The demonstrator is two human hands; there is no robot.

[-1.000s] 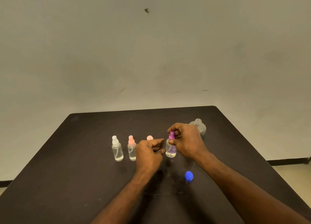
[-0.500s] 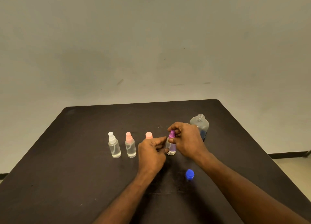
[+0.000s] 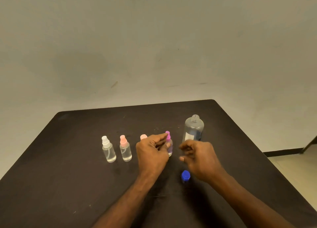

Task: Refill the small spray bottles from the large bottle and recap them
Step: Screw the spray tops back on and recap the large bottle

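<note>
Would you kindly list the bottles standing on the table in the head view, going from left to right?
White-capped spray bottle → pink-capped spray bottle → pink cap of a bottle hidden behind the left hand → purple-capped spray bottle → large uncapped bottle.

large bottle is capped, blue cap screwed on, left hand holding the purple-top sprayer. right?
Not quite. In the head view the large bottle stands open, its threaded neck bare; the blue cap lies on the table near the right hand. The rest holds: the left hand holds the purple-top sprayer.
</note>
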